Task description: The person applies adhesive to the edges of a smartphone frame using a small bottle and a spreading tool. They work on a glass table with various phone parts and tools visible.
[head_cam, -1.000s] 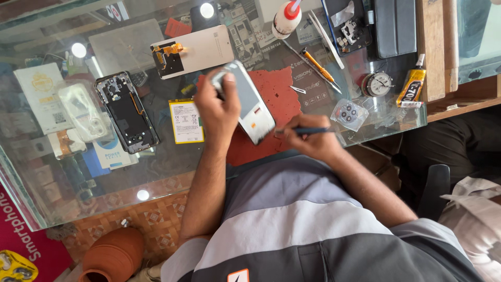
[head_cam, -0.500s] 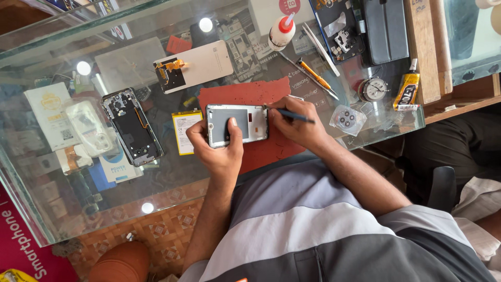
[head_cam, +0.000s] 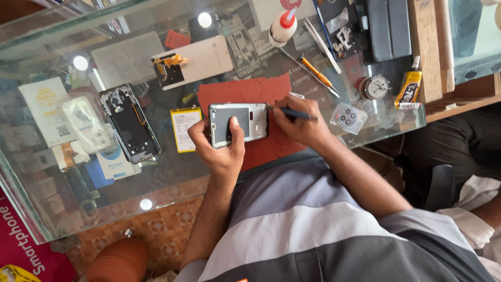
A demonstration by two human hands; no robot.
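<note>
A: On the glass counter, far left: one stripped black phone frame, back off, parked clear of the work. Next to it one yellow-edged flat battery, lying loose.

B: Left hand?

A: Left hand has its grip pinched on the opened phone, thumb on top, fingers wrapped round the left end. Probably pins it flat so it won't skate. It sits on the red mat, centre of the counter.

B: Right?

A: Right hand has its grip pressed together round a thin dark tool, pen-style, tip at the phone's right edge.

B: Count?

A: Three phone bodies incl. the white one up top. One white glue bottle, one orange-handled driver, one yellow glue tube far right.
</note>
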